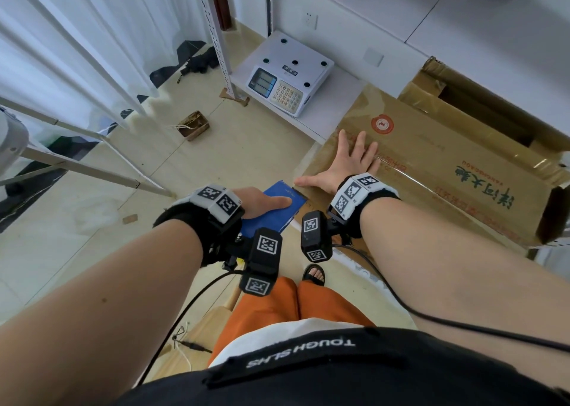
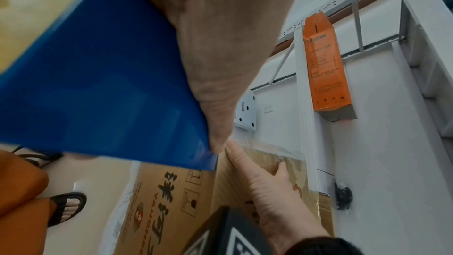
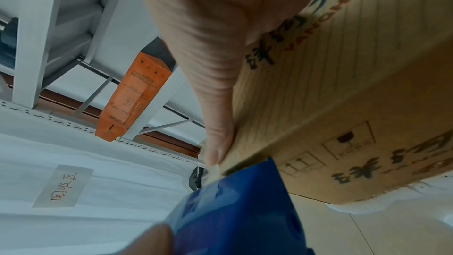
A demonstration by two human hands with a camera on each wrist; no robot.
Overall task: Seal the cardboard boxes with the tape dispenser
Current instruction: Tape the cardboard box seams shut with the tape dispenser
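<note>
A big brown cardboard box (image 1: 431,159) with red and green print lies in front of me, its far flaps standing open. My right hand (image 1: 348,162) lies flat on its top with fingers spread and the thumb at the near corner. My left hand (image 1: 262,203) grips a blue tape dispenser (image 1: 277,208) held just off that corner. The left wrist view shows the blue dispenser (image 2: 102,84) under my thumb, with clear tape (image 2: 264,146) over the box edge. In the right wrist view my thumb (image 3: 215,123) presses the box edge (image 3: 343,84) above the dispenser (image 3: 235,210).
A white weighing scale (image 1: 290,75) sits on a low shelf beyond the box. White shelving uprights (image 1: 216,32) and a curtain stand at the left. A small brown box (image 1: 194,125) and scraps lie on the tiled floor. An orange carton (image 2: 326,69) sits on an upper shelf.
</note>
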